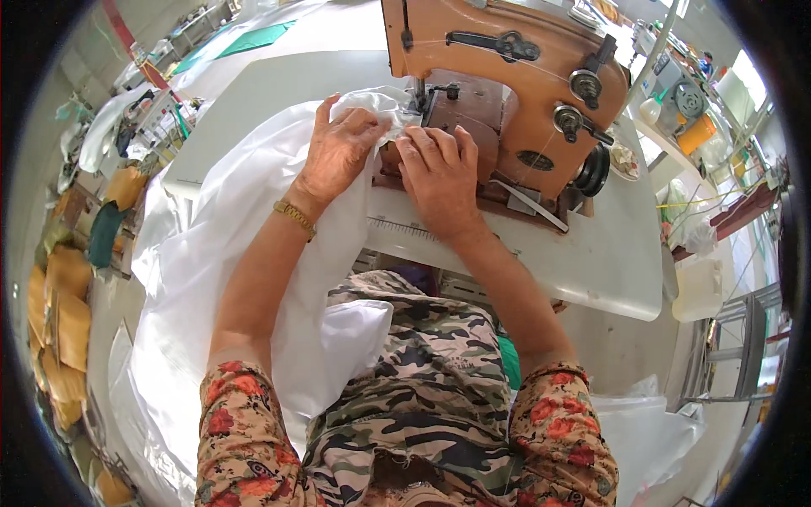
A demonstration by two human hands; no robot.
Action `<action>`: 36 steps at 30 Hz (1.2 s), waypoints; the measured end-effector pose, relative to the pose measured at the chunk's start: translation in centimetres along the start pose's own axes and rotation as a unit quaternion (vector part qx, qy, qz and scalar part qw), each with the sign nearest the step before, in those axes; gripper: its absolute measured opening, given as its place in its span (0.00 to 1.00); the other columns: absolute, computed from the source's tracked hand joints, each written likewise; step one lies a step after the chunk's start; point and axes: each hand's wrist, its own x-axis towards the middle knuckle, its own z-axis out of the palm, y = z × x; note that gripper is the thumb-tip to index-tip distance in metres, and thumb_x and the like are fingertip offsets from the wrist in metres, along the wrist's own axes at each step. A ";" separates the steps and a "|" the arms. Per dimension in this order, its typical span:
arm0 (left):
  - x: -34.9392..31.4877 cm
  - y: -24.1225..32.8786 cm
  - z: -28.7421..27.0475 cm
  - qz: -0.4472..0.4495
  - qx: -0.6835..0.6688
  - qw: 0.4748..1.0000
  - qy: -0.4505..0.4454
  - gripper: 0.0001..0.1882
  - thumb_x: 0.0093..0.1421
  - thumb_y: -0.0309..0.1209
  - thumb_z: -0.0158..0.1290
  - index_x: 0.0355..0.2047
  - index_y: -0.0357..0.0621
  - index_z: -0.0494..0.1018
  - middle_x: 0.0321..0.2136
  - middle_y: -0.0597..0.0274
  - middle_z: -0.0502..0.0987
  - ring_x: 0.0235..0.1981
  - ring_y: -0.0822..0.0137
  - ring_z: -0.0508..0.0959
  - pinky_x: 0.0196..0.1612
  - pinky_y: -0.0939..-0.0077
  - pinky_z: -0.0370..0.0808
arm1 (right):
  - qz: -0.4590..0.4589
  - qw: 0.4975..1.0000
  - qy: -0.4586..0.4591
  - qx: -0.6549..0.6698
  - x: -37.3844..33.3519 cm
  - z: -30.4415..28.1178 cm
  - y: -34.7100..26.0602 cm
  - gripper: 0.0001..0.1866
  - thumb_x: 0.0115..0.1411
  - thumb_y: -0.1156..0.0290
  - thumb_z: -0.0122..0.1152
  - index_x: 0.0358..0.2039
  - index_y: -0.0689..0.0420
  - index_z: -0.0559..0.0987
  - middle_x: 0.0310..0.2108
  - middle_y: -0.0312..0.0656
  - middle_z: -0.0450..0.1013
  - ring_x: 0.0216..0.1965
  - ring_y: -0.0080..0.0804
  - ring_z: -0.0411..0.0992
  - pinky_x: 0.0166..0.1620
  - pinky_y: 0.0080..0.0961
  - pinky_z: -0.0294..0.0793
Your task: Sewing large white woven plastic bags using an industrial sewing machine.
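Note:
A brown sewing machine point(541, 93) stands on a pale table, its needle area at the far centre. White fabric point(245, 194) spreads from the needle area down over the table's left side and across my lap. Just left of the needle, my left hand point(342, 148) pinches the fabric edge between thumb and fingers. Close to its right, my right hand point(439, 169) lies in front of the machine bed with bent fingers, the fingertips at the fabric edge. Whether those fingers grip the cloth is hard to see.
The pale sewing table point(583, 270) has a rounded right corner and a ruler strip along its front. Yellow-brown bundles point(68, 313) are piled on the left. To the right are a translucent jug point(698, 289), a grey metal frame point(743, 346) and the machine's black handwheel point(593, 171).

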 end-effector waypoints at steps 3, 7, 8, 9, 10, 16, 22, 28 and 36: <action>0.1 0.0 0.1 -0.008 -0.007 1.000 0.001 0.16 0.56 0.25 0.56 0.44 0.53 0.80 0.37 0.71 0.76 0.46 0.69 0.77 0.65 0.49 0.57 | 0.015 1.000 -0.011 0.004 0.3 -0.3 -0.2 0.20 0.54 0.65 0.62 0.49 0.54 0.76 0.52 0.38 0.71 0.55 0.35 0.66 0.62 0.54 0.57; 0.2 -0.2 0.5 -0.012 -0.012 1.000 0.001 0.16 0.55 0.24 0.55 0.44 0.53 0.80 0.37 0.70 0.76 0.47 0.68 0.77 0.65 0.49 0.57 | 0.026 0.999 -0.027 -0.006 0.3 -0.2 -0.3 0.23 0.53 0.63 0.65 0.50 0.54 0.76 0.53 0.38 0.70 0.56 0.36 0.65 0.63 0.54 0.56; 0.3 -0.3 0.6 -0.011 -0.012 1.000 0.001 0.16 0.55 0.24 0.55 0.44 0.53 0.80 0.37 0.70 0.76 0.47 0.68 0.77 0.65 0.49 0.57 | 0.026 0.999 -0.027 -0.007 0.4 -0.2 -0.2 0.23 0.53 0.63 0.65 0.50 0.54 0.76 0.53 0.38 0.70 0.56 0.36 0.65 0.63 0.54 0.56; 0.3 -0.3 0.6 -0.012 -0.010 1.000 -0.002 0.16 0.55 0.23 0.55 0.44 0.52 0.80 0.37 0.70 0.76 0.47 0.68 0.77 0.65 0.50 0.57 | 0.027 0.999 -0.030 -0.008 0.4 -0.4 -0.3 0.24 0.53 0.63 0.65 0.51 0.55 0.76 0.54 0.39 0.70 0.56 0.37 0.65 0.63 0.54 0.56; 0.3 -0.4 0.6 -0.013 -0.008 1.000 -0.005 0.17 0.55 0.23 0.55 0.44 0.52 0.80 0.37 0.70 0.76 0.46 0.68 0.77 0.65 0.50 0.57 | 0.027 0.999 -0.034 -0.008 0.4 -0.4 -0.3 0.24 0.53 0.63 0.65 0.51 0.55 0.75 0.54 0.39 0.70 0.56 0.37 0.64 0.63 0.54 0.56; 0.8 -0.8 1.1 -0.005 -0.039 0.999 0.009 0.17 0.54 0.22 0.55 0.44 0.52 0.80 0.38 0.69 0.76 0.46 0.66 0.77 0.64 0.53 0.59 | 0.037 0.998 -0.043 -0.006 0.3 -0.2 -0.2 0.25 0.53 0.63 0.66 0.51 0.55 0.76 0.56 0.39 0.69 0.57 0.38 0.64 0.63 0.52 0.56; 0.8 -0.9 1.4 -0.018 -0.033 0.999 0.019 0.18 0.54 0.22 0.56 0.45 0.53 0.80 0.39 0.70 0.77 0.47 0.66 0.77 0.63 0.54 0.62 | 0.016 1.000 -0.013 -0.005 -0.1 0.0 0.0 0.22 0.54 0.65 0.65 0.49 0.55 0.76 0.54 0.39 0.71 0.55 0.37 0.65 0.62 0.52 0.57; 0.9 -1.0 1.6 -0.023 -0.034 0.999 0.026 0.16 0.53 0.23 0.56 0.43 0.52 0.80 0.38 0.70 0.77 0.46 0.66 0.77 0.63 0.55 0.63 | 0.009 1.000 -0.001 0.004 0.0 -0.1 0.0 0.19 0.55 0.66 0.63 0.47 0.56 0.77 0.52 0.38 0.71 0.55 0.37 0.66 0.61 0.52 0.58; 1.1 -1.1 1.8 -0.013 -0.046 0.998 0.030 0.16 0.53 0.22 0.56 0.43 0.51 0.80 0.38 0.68 0.77 0.45 0.65 0.77 0.61 0.56 0.64 | 0.012 1.000 -0.005 0.002 -0.1 -0.2 0.1 0.19 0.55 0.67 0.63 0.47 0.56 0.77 0.53 0.39 0.72 0.55 0.38 0.66 0.61 0.52 0.59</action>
